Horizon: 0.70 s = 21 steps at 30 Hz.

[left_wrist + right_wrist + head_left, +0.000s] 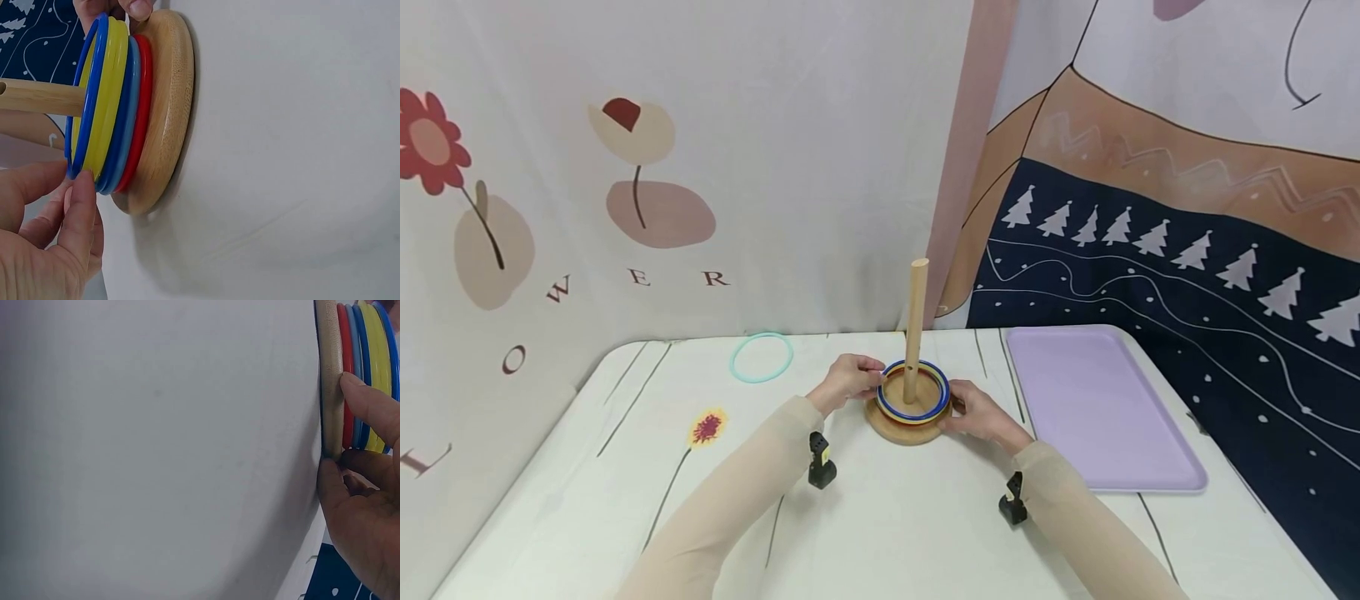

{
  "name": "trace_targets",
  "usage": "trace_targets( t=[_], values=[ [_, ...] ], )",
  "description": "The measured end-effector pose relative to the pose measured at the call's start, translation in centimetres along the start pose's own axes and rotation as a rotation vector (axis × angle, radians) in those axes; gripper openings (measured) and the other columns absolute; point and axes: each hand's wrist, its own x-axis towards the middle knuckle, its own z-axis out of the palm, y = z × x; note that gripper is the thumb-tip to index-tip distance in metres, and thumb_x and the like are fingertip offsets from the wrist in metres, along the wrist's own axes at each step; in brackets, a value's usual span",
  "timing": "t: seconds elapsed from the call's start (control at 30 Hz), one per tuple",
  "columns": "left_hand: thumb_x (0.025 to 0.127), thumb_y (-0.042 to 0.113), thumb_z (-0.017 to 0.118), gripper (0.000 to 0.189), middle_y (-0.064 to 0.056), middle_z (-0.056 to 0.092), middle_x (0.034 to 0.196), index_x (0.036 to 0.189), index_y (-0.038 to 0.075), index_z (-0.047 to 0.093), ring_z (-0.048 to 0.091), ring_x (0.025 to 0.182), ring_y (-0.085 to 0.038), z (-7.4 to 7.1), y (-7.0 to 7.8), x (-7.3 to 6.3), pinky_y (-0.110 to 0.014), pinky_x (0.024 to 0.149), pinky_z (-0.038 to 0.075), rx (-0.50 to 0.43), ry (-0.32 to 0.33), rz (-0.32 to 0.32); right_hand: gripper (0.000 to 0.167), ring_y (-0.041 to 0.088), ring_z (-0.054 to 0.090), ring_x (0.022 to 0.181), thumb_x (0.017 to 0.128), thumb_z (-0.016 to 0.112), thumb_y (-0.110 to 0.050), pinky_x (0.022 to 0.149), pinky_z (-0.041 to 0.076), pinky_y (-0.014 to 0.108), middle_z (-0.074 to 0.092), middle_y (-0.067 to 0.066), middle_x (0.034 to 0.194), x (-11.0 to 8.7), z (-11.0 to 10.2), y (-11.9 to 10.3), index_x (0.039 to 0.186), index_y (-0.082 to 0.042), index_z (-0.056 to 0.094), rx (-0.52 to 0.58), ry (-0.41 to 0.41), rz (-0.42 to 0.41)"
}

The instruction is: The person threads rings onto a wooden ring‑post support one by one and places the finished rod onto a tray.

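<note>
A round wooden base (pixel 904 436) with an upright wooden peg (pixel 916 321) stands on the table. Stacked around the peg are several rings: a red ring (pixel 143 112) lowest, then a light blue and a dark blue one, yellow rings (pixel 113 94), and a blue ring (pixel 94 100) on top. My left hand (pixel 852 379) pinches the top blue ring at its left edge between thumb and finger; that ring sits slightly tilted in the left wrist view. On the opposite side, my right hand (pixel 981 414) grips the base's edge, thumb (pixel 365 394) beside the red ring.
At the back left a turquoise ring (pixel 744 377) lies flat on the white tablecloth (pixel 880 525). To the right is a lilac tray (pixel 1097 400). Printed cloth curtains (pixel 820 167) rise behind the table's far edge.
</note>
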Motion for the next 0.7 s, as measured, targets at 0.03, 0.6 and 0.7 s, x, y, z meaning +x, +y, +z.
trace_targets(
  t=[0.03,0.6,0.7],
  values=[
    [0.090,0.005,0.061,0.026,-0.015,0.063,0.106,0.116,-0.002,0.061,0.062,0.086,-0.017,-0.1,-0.1,0.0,-0.030,0.078,0.057,-0.004,-0.003,0.003,0.043,0.034,0.048,0.113,0.074,0.070,0.007,0.100,0.044,0.046,0.053,0.023,0.120,0.0,0.0,0.0,0.115,0.008,0.058,-0.001,0.000,0.006],
    [0.090,0.006,0.061,0.042,-0.020,0.056,0.118,0.129,-0.004,0.051,0.058,0.103,-0.025,-7.9,-3.8,0.2,-0.029,0.086,0.054,0.029,0.217,0.154,0.042,0.020,0.049,0.097,0.074,0.070,0.008,0.092,0.047,0.033,0.056,0.022,0.114,0.1,-0.1,0.2,0.114,0.008,0.058,0.013,-0.013,-0.017],
    [0.089,0.006,0.062,0.046,-0.024,0.054,0.125,0.132,-0.005,0.048,0.056,0.111,-0.031,-10.1,-5.0,-0.1,-0.032,0.090,0.052,0.110,0.273,0.211,0.041,0.021,0.049,0.101,0.074,0.070,0.008,0.095,0.046,0.034,0.055,0.022,0.116,0.1,0.0,0.3,0.113,0.008,0.059,0.018,-0.008,-0.005]
  ],
)
